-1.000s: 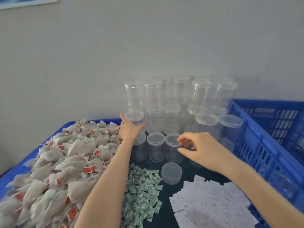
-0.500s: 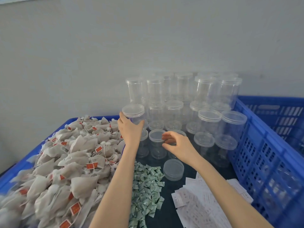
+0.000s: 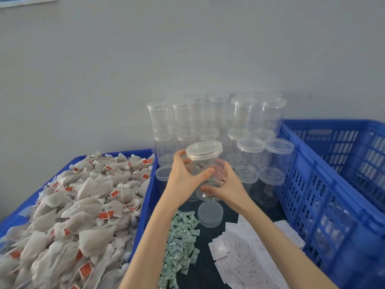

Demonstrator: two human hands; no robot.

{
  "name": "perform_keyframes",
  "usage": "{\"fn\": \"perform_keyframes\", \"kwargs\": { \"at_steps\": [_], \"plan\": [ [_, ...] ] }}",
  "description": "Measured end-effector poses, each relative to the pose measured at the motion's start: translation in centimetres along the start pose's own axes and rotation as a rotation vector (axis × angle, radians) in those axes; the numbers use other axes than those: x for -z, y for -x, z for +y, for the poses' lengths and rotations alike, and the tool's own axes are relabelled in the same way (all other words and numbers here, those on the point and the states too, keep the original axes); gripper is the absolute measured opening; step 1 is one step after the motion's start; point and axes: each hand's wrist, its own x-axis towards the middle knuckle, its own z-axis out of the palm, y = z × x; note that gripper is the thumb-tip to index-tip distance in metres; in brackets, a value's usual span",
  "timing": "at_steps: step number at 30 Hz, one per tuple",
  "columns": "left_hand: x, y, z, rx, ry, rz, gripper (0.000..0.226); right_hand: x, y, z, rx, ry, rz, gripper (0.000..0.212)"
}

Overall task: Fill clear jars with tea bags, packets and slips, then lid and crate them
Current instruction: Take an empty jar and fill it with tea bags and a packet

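Both hands had one clear jar up between them: my left hand wrapped its side, right hand cupping the base. It stood upright, lid on, empty. Tea bags filled the tray left of my left hand; packets and slips lay nearer me.

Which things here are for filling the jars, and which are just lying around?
For the job: held jar in left hand and right hand; stacked jars; tea bags; green packets; paper slips; loose lid; blue crate.

Just there: picture corner on the wall.
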Motion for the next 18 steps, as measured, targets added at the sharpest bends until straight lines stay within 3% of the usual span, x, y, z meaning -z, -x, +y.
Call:
{"fn": "perform_keyframes", "kwargs": {
  "at_steps": [3, 7, 10, 13, 18],
  "plan": [
    [1.2, 0.5, 0.8, 0.031, -0.022, -0.182, 0.106, 1.0, 1.4, 0.3, -0.02, 0.059, -0.097, 0.082],
    [1.7, 1.0, 1.5, -0.021, -0.027, -0.394, 0.08, 2.0, 2.9, 0.8, -0.061, -0.003, -0.26, 0.099],
    [1.2, 1.7, 1.4, -0.053, 0.005, -0.428, 0.068, 2.8, 3.7, 0.9, -0.038, -0.052, -0.296, 0.105],
    [0.6, 2.3, 1.0, -0.055, 0.037, -0.462, 0.068, 2.9, 4.6, 0.8, -0.024, -0.092, -0.201, 0.105],
    [0.7, 2.6, 1.3, -0.094, -0.128, -0.518, 0.065, 3.3, 5.5, 1.5, -0.009, -0.132, -0.288, 0.085]
  ]
}}
